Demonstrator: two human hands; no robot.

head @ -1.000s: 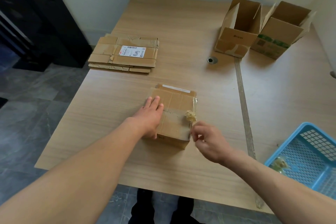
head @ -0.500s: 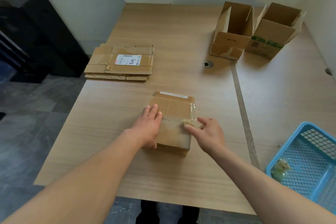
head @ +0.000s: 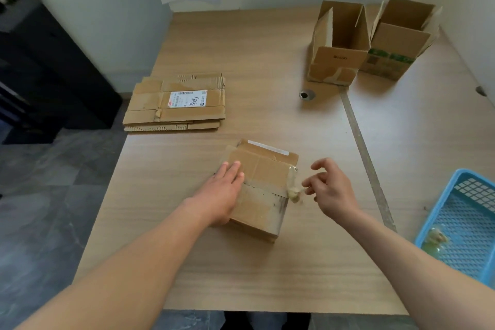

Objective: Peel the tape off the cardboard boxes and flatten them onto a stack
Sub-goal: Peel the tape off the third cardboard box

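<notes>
While under the flat left hand [head: 221, 195], box [head: 267, 174] lengthwise near-to-far; right hand [head: 332, 193] with fingers spread, empty, beside tape wad [head: 293, 193].

The wooden table [head: 254, 61] bears a flattened stack [head: 176, 104] at left and a taped box [head: 263, 182] at centre. Open boxes [head: 340, 45] stand upper right, a blue basket [head: 463, 182] at the right edge.

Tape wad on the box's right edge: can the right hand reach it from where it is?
Probably yes. The right hand hovers just right of the tape wad, fingers loose, nothing between them; the left hand presses the box on its left side.
</notes>
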